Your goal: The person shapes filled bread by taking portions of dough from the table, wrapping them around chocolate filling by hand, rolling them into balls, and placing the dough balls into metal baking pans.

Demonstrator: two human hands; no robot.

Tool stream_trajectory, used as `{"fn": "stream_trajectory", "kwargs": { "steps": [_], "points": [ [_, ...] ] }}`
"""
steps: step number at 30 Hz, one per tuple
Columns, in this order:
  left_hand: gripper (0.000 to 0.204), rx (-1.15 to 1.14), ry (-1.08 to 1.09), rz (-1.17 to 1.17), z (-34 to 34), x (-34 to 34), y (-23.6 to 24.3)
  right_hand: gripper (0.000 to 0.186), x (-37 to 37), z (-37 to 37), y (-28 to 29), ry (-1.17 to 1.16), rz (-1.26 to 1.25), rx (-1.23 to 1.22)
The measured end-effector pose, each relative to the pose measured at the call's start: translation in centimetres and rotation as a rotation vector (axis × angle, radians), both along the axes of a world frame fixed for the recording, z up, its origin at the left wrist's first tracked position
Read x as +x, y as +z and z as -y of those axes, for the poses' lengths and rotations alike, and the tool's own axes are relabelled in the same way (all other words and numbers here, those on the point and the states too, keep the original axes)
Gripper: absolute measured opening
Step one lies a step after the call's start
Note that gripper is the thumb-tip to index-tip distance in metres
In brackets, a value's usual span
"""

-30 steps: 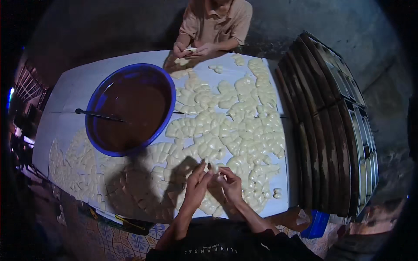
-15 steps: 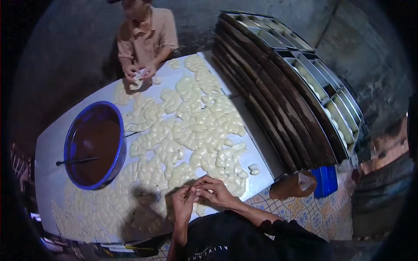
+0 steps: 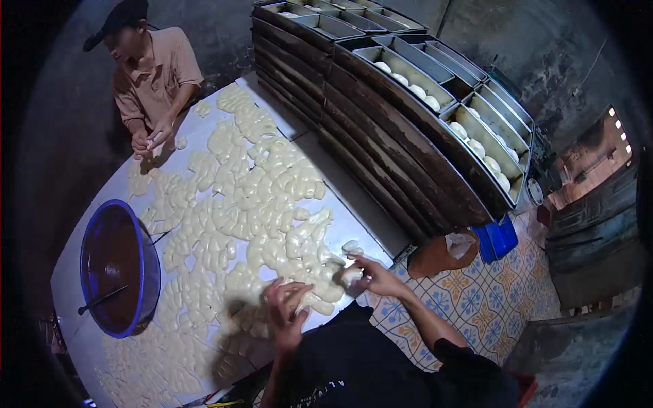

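Pale, soft dough pieces (image 3: 262,197) cover much of the white table, packed close together. My left hand (image 3: 286,313) is at the near edge of them, fingers bent round a pale piece of dough (image 3: 311,302), partly hidden by the fingers. To its right, my right hand (image 3: 379,279) holds a small white lump of dough (image 3: 352,275) between thumb and fingers, at the table's right edge. Just beyond that hand lie a couple of small shaped dough pieces (image 3: 352,246).
A blue basin (image 3: 151,279) of brown filling, with a dark-handled utensil (image 3: 102,299), stands at left. Stacked dark trays (image 3: 381,129) rise at right, metal tins (image 3: 476,126) with dough balls on top. Across the table another person (image 3: 153,81) handles dough. A brown sack (image 3: 442,257) and blue container (image 3: 496,239) are beyond the right edge.
My hands, together before, are now apart; the right has moved right with a dough lump, the left stays over the dough. The view has turned right. The other person's hands still work together.
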State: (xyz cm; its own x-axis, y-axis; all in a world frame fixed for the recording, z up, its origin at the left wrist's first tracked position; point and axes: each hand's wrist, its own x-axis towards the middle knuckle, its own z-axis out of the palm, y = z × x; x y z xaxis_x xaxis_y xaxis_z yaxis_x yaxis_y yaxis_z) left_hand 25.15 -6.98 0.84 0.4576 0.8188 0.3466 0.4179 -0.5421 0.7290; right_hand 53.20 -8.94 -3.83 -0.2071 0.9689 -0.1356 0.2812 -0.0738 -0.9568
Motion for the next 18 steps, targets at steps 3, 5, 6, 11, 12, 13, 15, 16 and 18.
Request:
{"fn": "stream_trajectory", "kwargs": {
  "steps": [3, 5, 6, 11, 12, 13, 15, 16, 18],
  "points": [
    [0.019, -0.076, 0.164, 0.225, -1.2, 2.1, 0.4, 0.069, 5.0, -3.2, -1.8, -0.245, 0.059, 0.062],
    [0.019, -0.246, 0.29, 0.465, -1.6, 2.2, 0.3, 0.068, 5.8, -4.3, -3.4, -0.259, -0.073, 0.081],
    [0.021, -0.446, 0.38, 0.681, -1.1, 2.6, 0.7, 0.068, 6.5, -3.9, -3.9, -0.24, -0.166, 0.049],
    [0.023, -0.484, 0.62, 1.024, 0.1, 1.6, 0.2, 0.049, 5.2, -8.1, -1.4, -0.216, -0.127, -0.02],
    [0.023, -0.488, 0.648, 1.014, 0.3, 1.4, -0.2, 0.049, 4.5, -10.4, -0.9, -0.201, -0.135, -0.016],
    [0.023, -0.502, 0.655, 1.002, 0.2, 1.7, -0.5, 0.043, 3.9, -12.7, -0.5, -0.112, 0.131, 0.166],
    [0.023, -0.515, 0.669, 0.986, 0.0, 2.0, -0.9, 0.037, 1.2, -16.9, -1.3, -0.041, 0.392, 0.447],
    [0.023, -0.514, 0.692, 0.983, 0.4, 1.8, -0.8, 0.036, -1.4, -18.7, -1.2, -0.051, 0.38, 0.552],
    [0.023, -0.516, 0.723, 0.971, 0.6, 1.7, -0.9, 0.037, -4.6, -20.2, -2.0, -0.016, 0.527, 0.502]
  ]
}}
